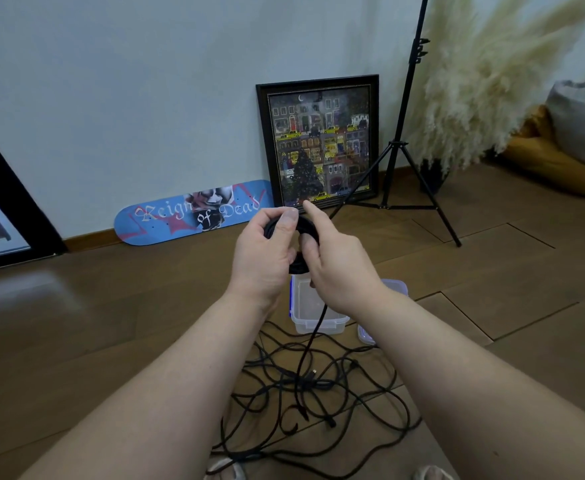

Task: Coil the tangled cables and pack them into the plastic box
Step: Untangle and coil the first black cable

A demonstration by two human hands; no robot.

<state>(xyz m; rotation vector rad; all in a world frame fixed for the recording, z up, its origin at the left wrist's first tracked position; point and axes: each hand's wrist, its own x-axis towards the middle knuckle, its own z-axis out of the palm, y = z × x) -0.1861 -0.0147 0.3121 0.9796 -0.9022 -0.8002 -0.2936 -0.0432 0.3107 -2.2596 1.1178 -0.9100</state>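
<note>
The left hand (pixel 261 252) is gripping a small black coil (pixel 296 247), thumb curled over its top. The right hand (pixel 336 268) is pinching the coil's 3 o'clock side, forefinger pointing toward 12. The box (pixel 313 315) is sitting directly below, tangled cables (pixel 305 393) lying at its 6 o'clock.

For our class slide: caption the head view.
Both hands, left hand and right hand, wind a black cable coil above the open plastic box.
</note>
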